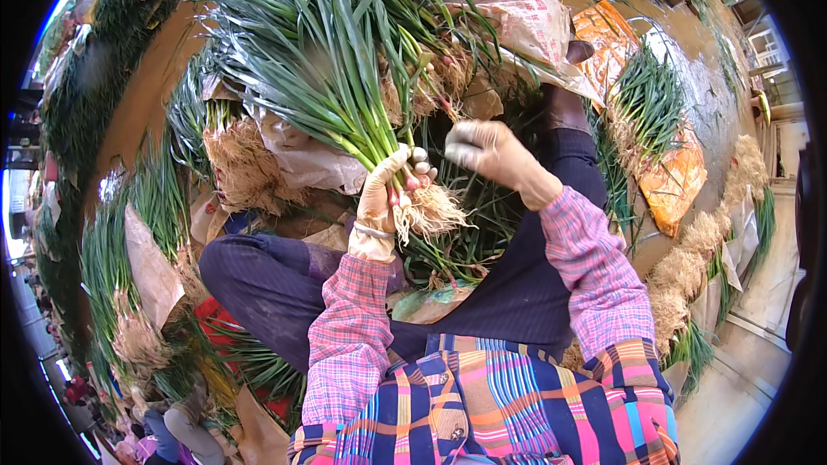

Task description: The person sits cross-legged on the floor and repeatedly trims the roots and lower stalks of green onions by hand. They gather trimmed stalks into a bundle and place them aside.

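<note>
My left hand [376, 197], in a pale glove with a band at the wrist, grips a small bunch of green garlic [378, 126] by its lower stems. Pinkish bulbs and straggly pale roots [431, 212] stick out below the fist, and long leaves fan away from me. To the right of the bunch is my right hand [494, 158], fingers curled and fingertips whitish; whether anything is pinched in them cannot be told. Just beyond it lie loose garlic plants [446, 74] with roots towards me. More loose stalks [446, 258] lie between my legs.
A printed white plastic sack [504, 6] lies ahead. Tied bundles with thick roots [242, 158] stand at left, some wrapped in brown paper [152, 265]. Orange plastic sheeting [675, 184] with garlic [649, 103] lies right. A row of rooted bundles [672, 284] borders the pale floor. A person's legs [184, 426] show lower left.
</note>
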`<state>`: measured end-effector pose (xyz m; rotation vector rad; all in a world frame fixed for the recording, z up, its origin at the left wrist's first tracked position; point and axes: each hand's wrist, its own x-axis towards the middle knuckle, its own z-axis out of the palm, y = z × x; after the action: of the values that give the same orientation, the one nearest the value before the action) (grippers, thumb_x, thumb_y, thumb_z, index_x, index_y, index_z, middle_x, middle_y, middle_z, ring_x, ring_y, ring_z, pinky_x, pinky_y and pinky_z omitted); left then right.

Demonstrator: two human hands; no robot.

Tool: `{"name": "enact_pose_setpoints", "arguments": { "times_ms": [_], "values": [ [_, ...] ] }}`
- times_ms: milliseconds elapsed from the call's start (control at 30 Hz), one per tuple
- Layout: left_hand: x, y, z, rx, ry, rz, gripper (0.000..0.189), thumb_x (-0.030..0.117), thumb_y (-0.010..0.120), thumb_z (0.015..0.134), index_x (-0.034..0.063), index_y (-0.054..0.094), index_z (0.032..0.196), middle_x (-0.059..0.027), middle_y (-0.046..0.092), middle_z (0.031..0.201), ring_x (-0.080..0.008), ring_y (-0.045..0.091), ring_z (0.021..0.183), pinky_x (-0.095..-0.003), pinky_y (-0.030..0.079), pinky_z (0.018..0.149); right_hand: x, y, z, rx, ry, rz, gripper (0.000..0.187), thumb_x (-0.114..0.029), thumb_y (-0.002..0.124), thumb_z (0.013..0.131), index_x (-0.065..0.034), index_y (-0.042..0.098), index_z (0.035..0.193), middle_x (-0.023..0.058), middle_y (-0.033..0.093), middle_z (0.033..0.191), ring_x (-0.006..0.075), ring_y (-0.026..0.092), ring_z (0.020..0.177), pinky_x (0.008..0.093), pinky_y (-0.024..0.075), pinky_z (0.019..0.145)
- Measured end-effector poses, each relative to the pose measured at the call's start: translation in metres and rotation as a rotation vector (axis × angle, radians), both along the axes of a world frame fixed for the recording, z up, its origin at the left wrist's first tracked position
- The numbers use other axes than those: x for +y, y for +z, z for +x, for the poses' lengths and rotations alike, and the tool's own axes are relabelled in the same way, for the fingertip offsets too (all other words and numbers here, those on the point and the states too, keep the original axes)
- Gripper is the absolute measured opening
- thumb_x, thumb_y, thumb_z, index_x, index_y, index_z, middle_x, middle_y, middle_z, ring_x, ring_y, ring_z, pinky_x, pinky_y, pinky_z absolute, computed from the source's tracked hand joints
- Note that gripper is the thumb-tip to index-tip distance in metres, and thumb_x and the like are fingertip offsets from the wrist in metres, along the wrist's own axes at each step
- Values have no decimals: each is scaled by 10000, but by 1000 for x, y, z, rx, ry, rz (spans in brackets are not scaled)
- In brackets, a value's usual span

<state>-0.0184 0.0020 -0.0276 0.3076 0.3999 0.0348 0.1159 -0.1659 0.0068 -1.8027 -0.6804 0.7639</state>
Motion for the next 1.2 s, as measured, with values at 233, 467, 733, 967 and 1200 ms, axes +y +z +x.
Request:
{"name": "enact_pose_setpoints", "arguments": {
  "times_ms": [233, 467, 733, 967, 1200],
  "values": [
    [-3, 2, -3, -6, -12, 43, 152, 163, 639, 958, 45, 582, 1036, -63, 604, 965, -150, 599, 825, -373, 526, 896, 69, -28, 8, 500, -109, 193, 374, -431, 671, 945, -65, 667, 1026, -67, 609, 803, 44, 531, 677, 241, 430, 587],
    [-11, 7, 0, 172, 75, 163, 139, 135, 661, 934, 35, 608, 1015, -68, 650, 891, -162, 618, 740, -338, 537, 718, 72, -33, 2, -631, -134, -56, 292, -332, 661, 928, -46, 713, 903, 183, 632, 724, 264, 634, 674, 356, 510, 659],
    [-9, 27, -5, -303, 79, -213, 102, 176, 579, 995, 75, 564, 1008, -10, 469, 893, -104, 495, 799, -329, 476, 823, 62, -36, 31, -142, -519, 343, 169, -179, 653, 959, -18, 684, 915, 21, 647, 767, 89, 497, 659, 275, 424, 580],
    [-11, 18, -6, -304, 91, -216, 127, 186, 570, 1001, 63, 590, 1021, -26, 496, 929, -117, 509, 821, -338, 476, 828, 0, -58, -10, 344, 321, -318, 433, -471, 641, 951, -41, 698, 957, -1, 620, 727, 88, 565, 671, 246, 458, 604],
    [-14, 27, -2, -336, 111, -280, 132, 177, 572, 1001, 50, 557, 1034, -27, 473, 924, -117, 505, 836, -352, 477, 884, 86, -55, 1, 843, -28, 612, 220, -254, 633, 987, -98, 626, 833, -61, 559, 717, 33, 467, 615, 208, 366, 538]
  ]
}}
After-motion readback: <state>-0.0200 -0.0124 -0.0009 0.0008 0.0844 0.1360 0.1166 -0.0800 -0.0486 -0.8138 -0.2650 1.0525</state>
